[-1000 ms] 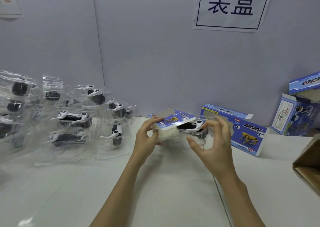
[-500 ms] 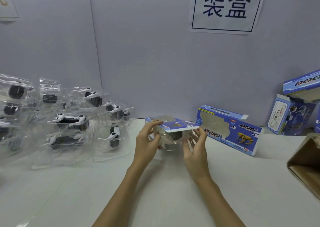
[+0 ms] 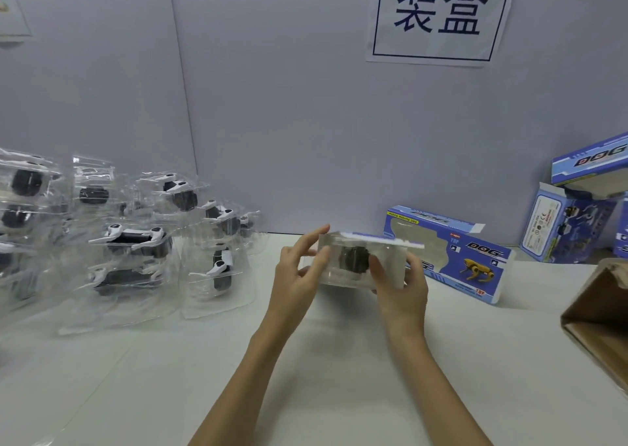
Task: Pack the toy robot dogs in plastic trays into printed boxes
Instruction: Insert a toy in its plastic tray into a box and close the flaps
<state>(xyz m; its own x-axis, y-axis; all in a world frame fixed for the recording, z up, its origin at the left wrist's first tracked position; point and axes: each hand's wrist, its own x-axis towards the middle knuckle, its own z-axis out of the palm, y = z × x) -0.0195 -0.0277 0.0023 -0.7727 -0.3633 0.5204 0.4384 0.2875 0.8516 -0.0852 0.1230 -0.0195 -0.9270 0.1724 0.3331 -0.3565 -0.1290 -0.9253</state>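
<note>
Printed box point(image 3: 365, 264) w/ toy dog in clear tray showing thru its end sits raised above counter point(image 3: 306, 371) betw both hands, left hand point(image 3: 299, 275) fingers curled on its left end, right hand point(image 3: 402, 284) fingers wrapped round right end, more trayed dogs point(image 3: 132, 241) well left of fingers, another box point(image 3: 465, 255) just right.

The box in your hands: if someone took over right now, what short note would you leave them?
Left hand and right hand both hold the box above the table; a dark toy dog shows through its open end, top flap not yet closed.
Waiting: a pile of trays with dogs on the left, an empty printed box lying behind the hands, more boxes far right, a brown carton at the right edge.
Done: this tray looks inserted.
Left: close the flap, then pack the rest.
</note>
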